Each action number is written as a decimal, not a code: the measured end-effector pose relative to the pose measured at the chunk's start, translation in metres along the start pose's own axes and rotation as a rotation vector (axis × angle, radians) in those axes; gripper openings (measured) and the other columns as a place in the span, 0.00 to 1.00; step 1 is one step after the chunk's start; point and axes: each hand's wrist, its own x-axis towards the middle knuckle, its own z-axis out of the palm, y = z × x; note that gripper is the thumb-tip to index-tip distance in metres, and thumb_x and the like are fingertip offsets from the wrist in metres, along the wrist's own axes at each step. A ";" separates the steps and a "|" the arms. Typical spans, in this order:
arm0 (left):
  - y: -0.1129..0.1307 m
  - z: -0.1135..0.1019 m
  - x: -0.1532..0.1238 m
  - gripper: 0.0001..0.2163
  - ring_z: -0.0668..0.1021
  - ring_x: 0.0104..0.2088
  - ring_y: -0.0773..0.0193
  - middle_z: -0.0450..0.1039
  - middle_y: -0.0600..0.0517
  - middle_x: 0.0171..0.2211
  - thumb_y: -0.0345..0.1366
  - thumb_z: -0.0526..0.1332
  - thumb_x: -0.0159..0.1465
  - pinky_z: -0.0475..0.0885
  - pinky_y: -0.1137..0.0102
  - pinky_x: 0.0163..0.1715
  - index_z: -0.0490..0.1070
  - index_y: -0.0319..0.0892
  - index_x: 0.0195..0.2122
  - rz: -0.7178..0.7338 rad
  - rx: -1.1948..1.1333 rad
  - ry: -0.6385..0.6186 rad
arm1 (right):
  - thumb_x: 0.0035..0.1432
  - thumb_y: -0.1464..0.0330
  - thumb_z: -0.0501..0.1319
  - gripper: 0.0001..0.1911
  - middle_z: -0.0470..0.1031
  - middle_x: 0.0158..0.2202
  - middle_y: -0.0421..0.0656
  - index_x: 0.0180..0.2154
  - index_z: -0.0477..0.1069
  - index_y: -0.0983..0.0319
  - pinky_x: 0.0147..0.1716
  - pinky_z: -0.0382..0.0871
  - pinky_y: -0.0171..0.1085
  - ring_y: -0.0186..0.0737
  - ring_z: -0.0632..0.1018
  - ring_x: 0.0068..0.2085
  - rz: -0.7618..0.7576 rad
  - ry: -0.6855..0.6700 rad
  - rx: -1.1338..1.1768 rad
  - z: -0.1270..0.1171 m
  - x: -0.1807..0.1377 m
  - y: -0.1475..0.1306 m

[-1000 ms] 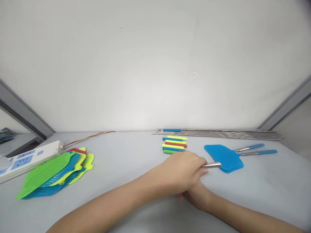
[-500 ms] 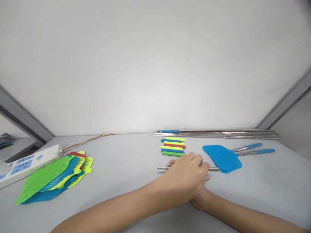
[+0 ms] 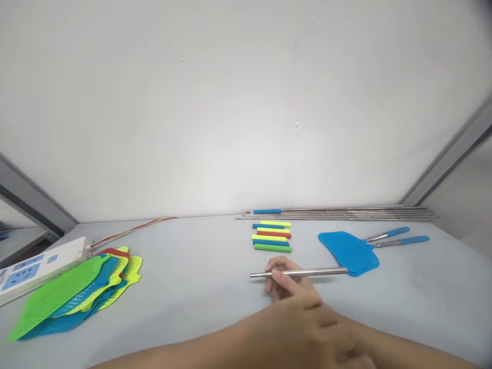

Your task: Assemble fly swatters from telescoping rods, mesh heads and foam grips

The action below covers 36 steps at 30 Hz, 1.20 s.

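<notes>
A thin steel rod (image 3: 326, 272) lies level just above the grey table (image 3: 200, 287). Its right end meets a blue mesh swatter head (image 3: 348, 250). My right hand (image 3: 285, 283) pinches the rod near its left end, thumb on top and fingers curled behind. My left hand (image 3: 307, 333) sits low and close to the camera over my right wrist. Its fingers are smeared and do not show clearly. Two finished blue swatters with blue grips (image 3: 402, 238) lie under the blue head.
Several coloured foam grips (image 3: 272, 237) lie in a row behind the rod. Long steel rods (image 3: 346, 213) rest along the wall. A fan of green, blue, yellow and red swatter heads (image 3: 73, 292) lies at the left beside a white power strip (image 3: 34, 266).
My left hand has drawn back off the rod toward me, uncovering my right hand's fingers on it. The rod's left end has come into view. The camera has tilted slightly.
</notes>
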 end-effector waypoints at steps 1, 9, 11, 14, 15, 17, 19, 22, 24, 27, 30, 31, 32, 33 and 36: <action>-0.001 0.006 -0.007 0.06 0.68 0.27 0.68 0.71 0.53 0.26 0.31 0.50 0.58 0.61 0.72 0.32 0.66 0.41 0.30 0.120 0.051 -0.009 | 0.52 0.58 0.51 0.10 0.66 0.24 0.41 0.33 0.61 0.56 0.18 0.53 0.36 0.33 0.63 0.19 -0.012 -0.010 0.047 -0.002 -0.001 -0.001; -0.012 -0.023 -0.070 0.06 0.69 0.25 0.70 0.70 0.55 0.24 0.28 0.52 0.58 0.63 0.73 0.31 0.66 0.43 0.33 -0.035 0.191 -0.040 | 0.52 0.64 0.53 0.08 0.69 0.23 0.40 0.34 0.59 0.61 0.19 0.54 0.30 0.29 0.62 0.19 -0.019 -0.032 0.238 0.001 -0.001 0.002; -0.018 -0.044 -0.086 0.10 0.71 0.28 0.68 0.71 0.53 0.28 0.28 0.50 0.58 0.64 0.73 0.32 0.66 0.45 0.38 -0.228 0.196 -0.014 | 0.52 0.64 0.54 0.08 0.69 0.24 0.40 0.34 0.59 0.61 0.19 0.53 0.30 0.29 0.62 0.19 -0.010 -0.042 0.239 0.000 -0.001 0.001; -0.033 -0.064 -0.117 0.12 0.72 0.33 0.67 0.71 0.53 0.33 0.32 0.50 0.58 0.65 0.73 0.34 0.65 0.48 0.43 -0.446 0.225 0.004 | 0.52 0.65 0.53 0.07 0.68 0.23 0.40 0.34 0.59 0.61 0.19 0.53 0.30 0.29 0.62 0.19 0.011 -0.055 0.243 -0.001 -0.001 0.000; -0.038 -0.067 -0.129 0.12 0.72 0.35 0.66 0.71 0.54 0.35 0.33 0.51 0.58 0.65 0.73 0.36 0.65 0.48 0.43 -0.521 0.236 0.012 | 0.52 0.65 0.53 0.06 0.68 0.23 0.40 0.33 0.60 0.61 0.19 0.53 0.30 0.29 0.62 0.19 0.018 -0.057 0.246 -0.001 -0.001 -0.001; -0.048 -0.070 -0.153 0.12 0.72 0.38 0.65 0.71 0.56 0.38 0.37 0.53 0.57 0.64 0.73 0.40 0.66 0.50 0.42 -0.662 0.267 0.071 | 0.54 0.66 0.51 0.06 0.68 0.20 0.40 0.32 0.60 0.62 0.19 0.53 0.30 0.30 0.62 0.18 0.030 -0.054 0.256 -0.001 0.000 -0.001; -0.057 -0.071 -0.175 0.11 0.72 0.38 0.65 0.72 0.59 0.37 0.41 0.53 0.56 0.63 0.72 0.40 0.67 0.51 0.40 -0.781 0.285 0.123 | 0.54 0.65 0.50 0.07 0.68 0.19 0.41 0.31 0.60 0.62 0.18 0.53 0.30 0.30 0.63 0.18 0.038 -0.040 0.268 -0.001 0.000 0.000; -0.067 -0.073 -0.201 0.12 0.71 0.39 0.64 0.72 0.61 0.36 0.45 0.50 0.57 0.63 0.70 0.39 0.66 0.50 0.38 -1.041 0.310 0.254 | 0.54 0.65 0.50 0.07 0.68 0.18 0.41 0.30 0.60 0.63 0.18 0.53 0.30 0.31 0.63 0.18 0.046 -0.021 0.278 0.000 -0.001 0.000; -0.074 -0.074 -0.216 0.14 0.71 0.38 0.65 0.72 0.62 0.37 0.48 0.49 0.56 0.63 0.71 0.38 0.66 0.49 0.37 -1.166 0.317 0.310 | 0.55 0.65 0.50 0.07 0.68 0.17 0.41 0.29 0.60 0.63 0.18 0.54 0.30 0.31 0.63 0.18 0.055 -0.009 0.281 0.001 -0.002 0.000; -0.087 -0.075 -0.238 0.18 0.70 0.35 0.67 0.71 0.60 0.35 0.50 0.45 0.56 0.62 0.74 0.35 0.66 0.46 0.37 -1.343 0.442 0.323 | 0.55 0.65 0.49 0.08 0.67 0.16 0.40 0.28 0.60 0.63 0.17 0.54 0.29 0.31 0.63 0.18 0.077 0.012 0.279 0.002 -0.002 0.000; -0.097 -0.078 -0.260 0.22 0.70 0.33 0.68 0.69 0.56 0.33 0.51 0.42 0.56 0.62 0.74 0.34 0.67 0.42 0.35 -1.357 0.555 0.228 | 0.55 0.64 0.49 0.09 0.67 0.15 0.40 0.28 0.60 0.63 0.17 0.54 0.29 0.30 0.62 0.18 0.104 0.030 0.267 0.003 -0.002 -0.001; -0.099 -0.079 -0.266 0.21 0.70 0.34 0.66 0.69 0.55 0.33 0.52 0.43 0.55 0.62 0.72 0.36 0.67 0.42 0.34 -1.339 0.562 0.196 | 0.55 0.64 0.49 0.09 0.67 0.15 0.40 0.28 0.59 0.63 0.17 0.54 0.29 0.30 0.62 0.17 0.113 0.033 0.264 0.003 -0.002 -0.001; -0.100 -0.081 -0.271 0.21 0.70 0.36 0.65 0.68 0.54 0.35 0.52 0.45 0.55 0.62 0.71 0.37 0.68 0.42 0.35 -1.325 0.555 0.164 | 0.55 0.64 0.49 0.09 0.67 0.15 0.40 0.28 0.59 0.63 0.17 0.53 0.29 0.30 0.62 0.17 0.122 0.035 0.262 0.003 -0.002 -0.001; -0.101 -0.082 -0.276 0.21 0.69 0.38 0.63 0.68 0.52 0.36 0.52 0.47 0.54 0.62 0.70 0.39 0.68 0.43 0.35 -1.314 0.532 0.132 | 0.55 0.64 0.49 0.09 0.67 0.15 0.40 0.29 0.59 0.62 0.17 0.53 0.29 0.30 0.62 0.17 0.131 0.036 0.261 0.004 -0.002 -0.001; -0.100 -0.083 -0.283 0.20 0.68 0.42 0.60 0.66 0.50 0.40 0.51 0.49 0.53 0.59 0.67 0.44 0.69 0.44 0.38 -1.291 0.431 0.069 | 0.56 0.63 0.49 0.09 0.66 0.15 0.40 0.30 0.59 0.62 0.16 0.53 0.29 0.29 0.61 0.17 0.154 0.035 0.255 0.004 -0.001 -0.002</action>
